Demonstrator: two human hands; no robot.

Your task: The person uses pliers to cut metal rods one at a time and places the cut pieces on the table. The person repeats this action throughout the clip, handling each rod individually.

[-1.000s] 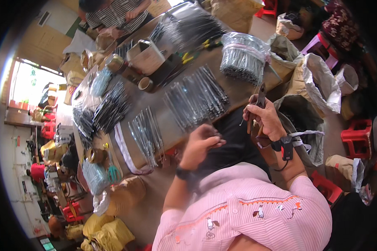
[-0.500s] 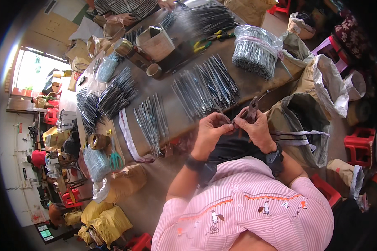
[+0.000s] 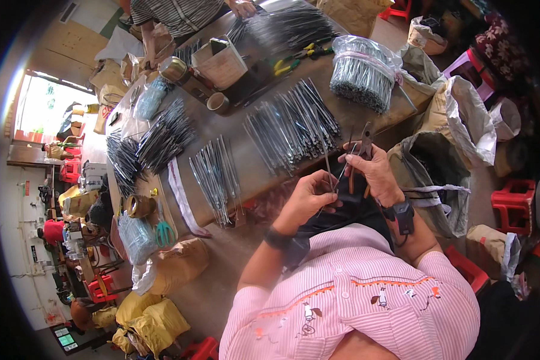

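My left hand (image 3: 309, 198) is above my lap, just off the table's near edge, its thumb and fingers pinched on a thin metal strip (image 3: 327, 162) that points up toward the table. To its right and slightly higher, my right hand (image 3: 378, 177) is closed around a pair of pliers (image 3: 366, 139). The jaws stick up above the fingers and the handles show below the palm. Another thin strip (image 3: 350, 139) rises beside the right fingers; whether they grip it I cannot tell. Just beyond my hands, a row of metal strips (image 3: 294, 129) lies on the table.
The table (image 3: 252, 174) also bears a smaller strip row (image 3: 216, 180), dark strip bundles (image 3: 165, 138), a plastic-wrapped bundle (image 3: 363, 78), a box (image 3: 220, 63), a cup (image 3: 218, 102) and teal scissors (image 3: 164, 233). An open sack (image 3: 429, 180) stands at my right. Across the table, a co-worker's hand (image 3: 243, 8) shows.
My hands, together half a second ago, have moved apart. The right hand with the pliers has shifted right, and the left has dropped slightly. A co-worker's hand at the far side has moved.
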